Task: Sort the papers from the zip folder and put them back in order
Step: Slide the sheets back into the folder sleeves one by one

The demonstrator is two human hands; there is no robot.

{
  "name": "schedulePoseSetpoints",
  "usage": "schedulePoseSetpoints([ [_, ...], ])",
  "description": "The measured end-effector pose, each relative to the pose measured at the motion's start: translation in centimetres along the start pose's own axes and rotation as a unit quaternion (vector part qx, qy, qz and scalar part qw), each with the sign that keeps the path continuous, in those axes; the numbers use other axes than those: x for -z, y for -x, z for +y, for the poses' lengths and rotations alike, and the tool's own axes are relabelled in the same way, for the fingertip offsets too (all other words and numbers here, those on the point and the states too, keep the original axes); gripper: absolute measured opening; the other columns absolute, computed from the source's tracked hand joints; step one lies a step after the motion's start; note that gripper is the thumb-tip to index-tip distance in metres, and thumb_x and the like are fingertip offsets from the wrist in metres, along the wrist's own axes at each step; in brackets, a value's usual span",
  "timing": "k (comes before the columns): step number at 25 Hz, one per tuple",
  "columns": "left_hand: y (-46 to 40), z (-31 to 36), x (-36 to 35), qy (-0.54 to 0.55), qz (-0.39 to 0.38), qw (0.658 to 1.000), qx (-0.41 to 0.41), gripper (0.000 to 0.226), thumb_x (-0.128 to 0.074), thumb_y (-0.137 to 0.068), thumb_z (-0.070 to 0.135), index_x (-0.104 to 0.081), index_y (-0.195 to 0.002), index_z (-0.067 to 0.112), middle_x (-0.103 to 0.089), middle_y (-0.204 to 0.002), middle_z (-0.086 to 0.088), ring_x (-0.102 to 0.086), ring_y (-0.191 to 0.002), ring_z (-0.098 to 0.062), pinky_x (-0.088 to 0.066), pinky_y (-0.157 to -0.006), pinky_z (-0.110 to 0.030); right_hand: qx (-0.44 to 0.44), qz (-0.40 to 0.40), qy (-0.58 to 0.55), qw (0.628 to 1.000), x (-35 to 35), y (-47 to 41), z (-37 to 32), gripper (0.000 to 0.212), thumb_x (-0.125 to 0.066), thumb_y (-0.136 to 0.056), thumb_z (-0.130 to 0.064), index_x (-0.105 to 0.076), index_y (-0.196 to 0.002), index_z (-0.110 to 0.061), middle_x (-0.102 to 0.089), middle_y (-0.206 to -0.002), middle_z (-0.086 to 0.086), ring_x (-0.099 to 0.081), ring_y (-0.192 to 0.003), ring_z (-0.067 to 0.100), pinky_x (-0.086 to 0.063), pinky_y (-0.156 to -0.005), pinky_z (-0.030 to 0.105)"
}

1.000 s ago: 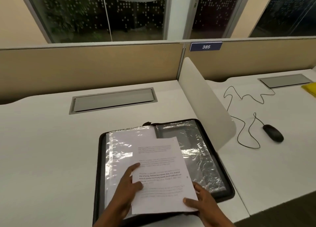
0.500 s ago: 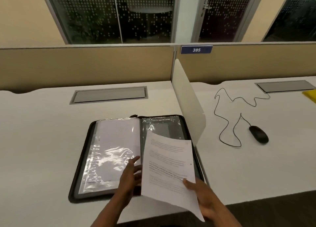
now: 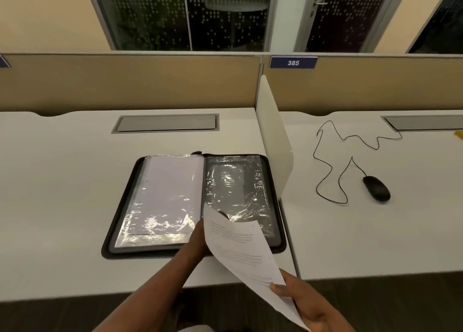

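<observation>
Zip folder (image 3: 125, 214) lies open flat on desk (image 3: 62, 181). We pinch printed sheet (image 3: 240, 246) in right hand (image 3: 308, 304), thumb on top at sheet's near edge; sheet tilts up over folder's near right corner. Left hand (image 3: 198, 239) reaches to folder's near centre, mostly behind sheet; finger state unclear. Sleeve left of spine holds white paper (image 3: 170, 189). Mouse (image 3: 376, 188) well right of folder, past divider (image 3: 273, 141).

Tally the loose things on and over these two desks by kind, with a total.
Zip folder, open on the desk: 1
Loose printed sheet, held in the right hand, left hand behind it: 1
Sheet inside a left-page plastic sleeve: 1
Wired black mouse: 1
Yellow item at the right edge, unidentifiable: 1
Total: 5
</observation>
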State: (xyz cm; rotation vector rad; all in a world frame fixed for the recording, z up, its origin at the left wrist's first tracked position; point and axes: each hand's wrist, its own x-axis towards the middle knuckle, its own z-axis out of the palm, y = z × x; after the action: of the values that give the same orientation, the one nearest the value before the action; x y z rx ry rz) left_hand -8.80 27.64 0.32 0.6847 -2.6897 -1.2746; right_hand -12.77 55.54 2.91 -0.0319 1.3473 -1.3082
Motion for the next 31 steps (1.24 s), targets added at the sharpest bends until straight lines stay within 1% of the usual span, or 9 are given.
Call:
schedulePoseSetpoints([
  [2,-0.3,0.3,0.4,0.062,-0.001,0.996,-0.059,0.025,-0.051,-0.087,0.013,-0.062,-0.099,-0.007,-0.071,-0.065,-0.002,-0.065,-0.056,-0.008,-0.06,-0.059,-0.027,-0.005,-0.039,-0.05,0.998,0.5,0.1,1.1,0.069,-0.072,-0.087,-0.007,-0.041,-0.147,-0.013,-0.059,-0.14,0.019,-0.057,-0.128,0.039,-0.048,-0.104,0.047],
  [3,-0.7,0.2,0.8,0.015,-0.031,0.998,-0.055,0.029,-0.053,-0.088,0.018,-0.067,-0.097,-0.005,-0.07,-0.061,-0.001,-0.065,-0.056,-0.008,-0.06,-0.058,-0.028,-0.009,-0.059,-0.073,0.996,0.8,0.2,1.6,0.071,-0.072,-0.088,-0.001,-0.038,-0.149,-0.012,-0.054,-0.143,0.023,-0.052,-0.132,0.044,-0.041,-0.111,0.054],
  [5,-3.0,-0.9,0.7,-0.113,-0.099,0.978,-0.148,0.042,-0.054,-0.088,0.042,-0.08,-0.094,0.009,-0.072,-0.079,-0.008,-0.07,-0.075,-0.018,-0.059,-0.069,-0.033,-0.015,-0.07,-0.069,0.995,1.6,0.4,2.5,0.076,-0.074,-0.087,0.0,-0.035,-0.151,-0.012,-0.052,-0.145,0.024,-0.049,-0.134,0.045,-0.035,-0.115,0.057],
  [6,-3.7,-1.4,0.5,-0.137,-0.131,0.971,-0.143,0.042,-0.059,-0.087,0.048,-0.081,-0.095,0.013,-0.072,-0.092,-0.01,-0.069,-0.087,-0.021,-0.055,-0.079,-0.03,-0.019,-0.064,-0.048,0.997,1.9,0.4,2.8,0.079,-0.077,-0.084,-0.002,-0.036,-0.151,-0.013,-0.055,-0.143,0.022,-0.051,-0.133,0.043,-0.036,-0.115,0.057],
  [8,-4.0,-1.0,0.5,-0.133,-0.145,0.974,-0.115,0.027,-0.071,-0.088,0.038,-0.08,-0.098,0.014,-0.069,-0.102,-0.007,-0.063,-0.096,-0.016,-0.045,-0.085,-0.025,-0.024,-0.056,-0.028,0.998,2.3,0.6,3.3,0.08,-0.08,-0.081,-0.003,-0.038,-0.148,-0.016,-0.059,-0.14,0.02,-0.055,-0.13,0.04,-0.039,-0.113,0.057],
  [16,-4.7,-1.5,0.5,-0.117,-0.132,0.976,-0.13,0.013,-0.076,-0.087,0.019,-0.08,-0.099,0.015,-0.065,-0.105,-0.001,-0.055,-0.099,-0.011,-0.039,-0.087,-0.023,-0.006,-0.05,-0.054,0.997,2.9,1.0,4.5,0.077,-0.077,-0.083,0.0,-0.039,-0.149,-0.013,-0.057,-0.141,0.023,-0.054,-0.131,0.043,-0.038,-0.112,0.06],
  [19,-4.9,-2.0,0.6,-0.132,-0.162,0.967,-0.146,0.015,-0.073,-0.089,0.023,-0.08,-0.102,0.018,-0.063,-0.107,0.0,-0.053,-0.1,-0.01,-0.041,-0.089,-0.027,0.0,-0.011,-0.084,0.996,3.1,1.5,3.7,0.061,-0.069,-0.088,0.005,-0.046,-0.144,-0.008,-0.059,-0.136,0.026,-0.056,-0.126,0.046,-0.039,-0.111,0.06],
  [25,-5.1,-2.4,0.1,-0.128,-0.15,0.97,-0.141,0.016,-0.073,-0.088,0.023,-0.079,-0.103,0.022,-0.058,-0.103,0.009,-0.054,-0.1,-0.011,-0.044,-0.087,-0.027,-0.051,0.125,-0.095,0.986,5.1,2.1,3.5,0.042,-0.059,-0.097,-0.024,-0.057,-0.135,-0.008,-0.068,-0.124,0.022,-0.065,-0.115,0.042,-0.045,-0.107,0.058],
  [31,-3.8,-2.2,-0.1,-0.187,-0.128,0.956,-0.187,0.026,-0.063,-0.092,0.044,-0.07,-0.116,0.034,-0.061,-0.115,0.01,-0.051,-0.107,-0.012,-0.046,-0.087,-0.03,-0.051,0.156,0.001,0.986,5.2,2.3,2.5,0.03,-0.051,-0.104,-0.029,-0.064,-0.127,-0.014,-0.074,-0.115,0.014,-0.071,-0.106,0.035,-0.052,-0.101,0.055],
])
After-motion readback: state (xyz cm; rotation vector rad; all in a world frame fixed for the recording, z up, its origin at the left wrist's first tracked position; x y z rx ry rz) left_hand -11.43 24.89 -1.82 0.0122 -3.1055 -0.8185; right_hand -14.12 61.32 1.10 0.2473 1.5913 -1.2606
